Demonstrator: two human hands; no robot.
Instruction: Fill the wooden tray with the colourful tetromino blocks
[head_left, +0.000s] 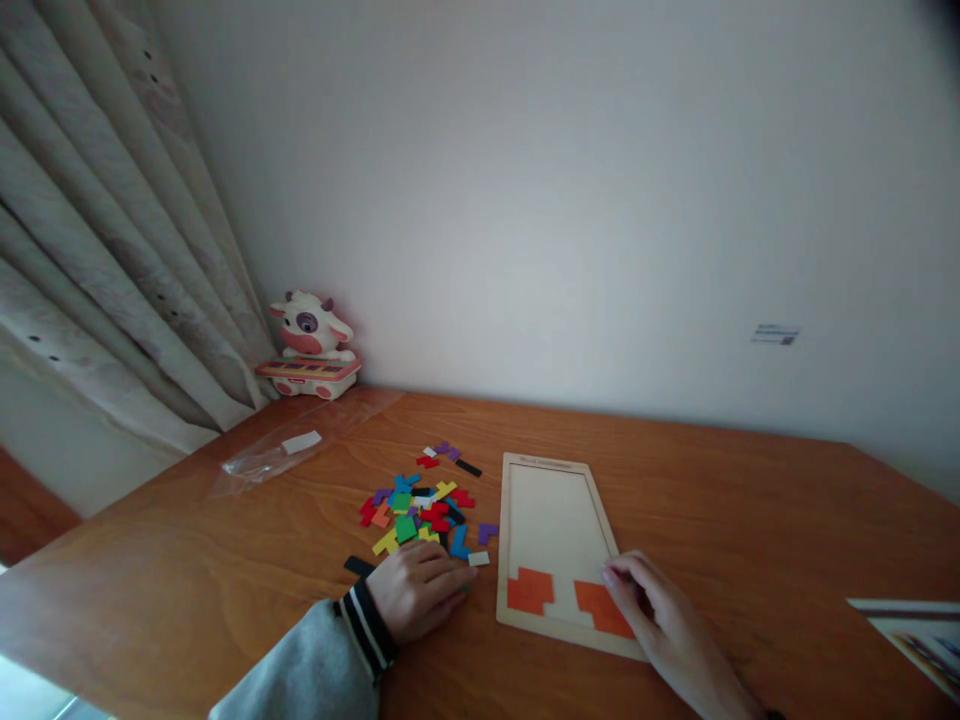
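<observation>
My left hand rests on the table at the near edge of a pile of coloured puzzle pieces. Its fingers are curled, and a bit of green shows under the fingertips, apparently a puzzle piece. A white piece lies just past those fingertips. To the right lies a wooden puzzle board with a raised rim. Two orange shapes sit in its near corners, apart from each other. Over the board's right rim, my right hand has thumb and forefinger pinched together near the right orange shape; nothing shows between them.
A cow-shaped toy keyboard stands at the far left corner by the curtain. A clear plastic bag with a white label lies before it. At the right edge is a printed sheet or card. The wall bounds the table behind.
</observation>
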